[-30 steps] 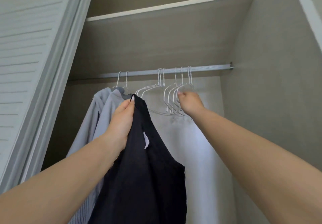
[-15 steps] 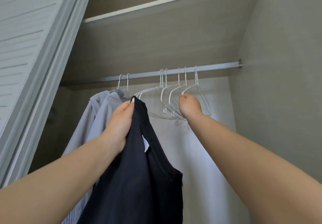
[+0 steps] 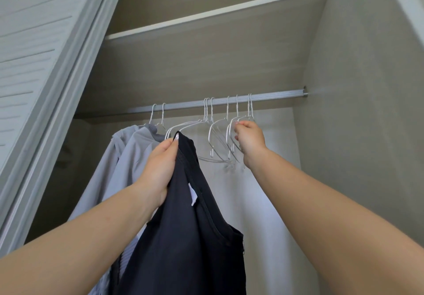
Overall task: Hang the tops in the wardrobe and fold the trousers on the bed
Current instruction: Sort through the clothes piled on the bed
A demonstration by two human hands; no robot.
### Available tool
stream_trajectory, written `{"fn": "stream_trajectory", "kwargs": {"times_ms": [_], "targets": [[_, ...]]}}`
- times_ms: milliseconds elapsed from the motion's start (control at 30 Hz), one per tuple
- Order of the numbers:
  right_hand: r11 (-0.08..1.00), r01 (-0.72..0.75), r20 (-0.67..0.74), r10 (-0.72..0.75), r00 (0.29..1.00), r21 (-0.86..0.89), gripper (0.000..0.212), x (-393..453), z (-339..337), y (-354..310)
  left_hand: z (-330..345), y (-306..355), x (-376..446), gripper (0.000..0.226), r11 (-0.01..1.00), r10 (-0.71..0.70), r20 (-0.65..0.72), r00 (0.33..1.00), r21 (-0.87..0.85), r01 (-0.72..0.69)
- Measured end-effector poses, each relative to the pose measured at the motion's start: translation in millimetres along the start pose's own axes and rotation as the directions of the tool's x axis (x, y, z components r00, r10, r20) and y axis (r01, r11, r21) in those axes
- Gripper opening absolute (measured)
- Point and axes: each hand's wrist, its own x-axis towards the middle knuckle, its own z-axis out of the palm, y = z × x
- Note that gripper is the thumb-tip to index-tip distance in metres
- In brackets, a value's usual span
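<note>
I look up into an open wardrobe. My left hand [image 3: 160, 168] grips a dark navy top [image 3: 192, 237] near its neckline and holds it up below the metal rail [image 3: 275, 95]. My right hand [image 3: 250, 141] reaches up and pinches the wire of a white hanger [image 3: 246, 119], the rightmost of several empty white hangers [image 3: 215, 138] on the rail. Two grey tops [image 3: 128, 157] hang on hangers at the left end of the rail.
A shelf [image 3: 218, 12] runs above the rail. The slatted sliding door [image 3: 34, 53] stands at the left. The wardrobe's side wall [image 3: 367, 134] closes the right, with bare rail between the hangers and it. A pale back panel [image 3: 263, 203] shows behind.
My right hand has moved along the empty hangers and now pinches the rightmost one. My left hand still holds the navy top up, nearly in the same place.
</note>
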Motion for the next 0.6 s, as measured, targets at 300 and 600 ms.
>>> {"fn": "stream_trajectory", "kwargs": {"times_ms": [300,600], "targets": [[0.99,0.14,-0.032,-0.139,0.99,0.032,0.007,-4,-12,-16,7,7,-10,0.029,1.0,0.004,-0.004,1.0,0.0,-0.004],[0.965,0.246,-0.008,-0.248,0.969,-0.085,0.021,-76,-21,-7,-2,2,-46,0.033,0.993,-0.077,-0.032,0.997,0.087,0.079]]}}
